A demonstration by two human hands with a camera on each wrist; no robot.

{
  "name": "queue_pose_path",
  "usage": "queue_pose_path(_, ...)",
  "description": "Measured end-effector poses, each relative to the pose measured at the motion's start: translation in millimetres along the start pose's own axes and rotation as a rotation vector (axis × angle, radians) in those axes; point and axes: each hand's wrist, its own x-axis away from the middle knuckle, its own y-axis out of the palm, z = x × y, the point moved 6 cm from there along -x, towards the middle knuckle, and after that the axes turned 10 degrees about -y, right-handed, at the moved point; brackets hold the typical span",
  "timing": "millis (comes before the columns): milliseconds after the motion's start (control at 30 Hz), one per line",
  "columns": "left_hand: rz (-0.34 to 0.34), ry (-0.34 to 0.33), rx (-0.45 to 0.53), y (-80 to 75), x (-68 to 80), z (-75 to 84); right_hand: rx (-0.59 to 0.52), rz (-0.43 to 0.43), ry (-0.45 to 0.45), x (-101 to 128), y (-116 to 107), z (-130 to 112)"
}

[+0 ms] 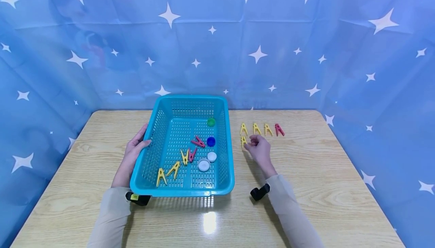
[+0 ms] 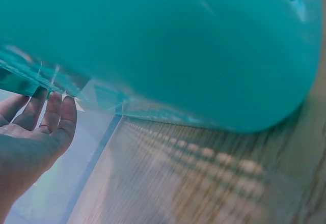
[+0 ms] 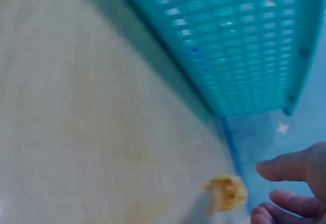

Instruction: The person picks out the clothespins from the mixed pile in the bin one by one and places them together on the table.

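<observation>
- The left hand (image 1: 136, 150) grips the left side of the blue basket (image 1: 183, 193), its thumb over the rim and its fingers against the outer wall.
- The right hand (image 1: 261, 151) is beside a yellow clip (image 1: 243, 142) on the tabletop (image 1: 340, 176), right of the basket; its thumb and fingers are apart, with the clip just beyond them in the wrist view.
- Behind that clip runs a row of three yellow clips (image 1: 256, 128) and one red clip (image 1: 279, 130).
- In the basket lie three more yellow clips (image 1: 161, 176), two red clips (image 1: 198, 142), and green (image 1: 211, 122), blue (image 1: 211, 141) and white caps (image 1: 204, 165).
</observation>
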Motion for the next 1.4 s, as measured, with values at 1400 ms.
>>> queue_pose_path(1400, 0.021, -0.014, 0.007, -1.3, -3.2, -1.3, -0.079, -0.186, -0.282, -49, 28, -149)
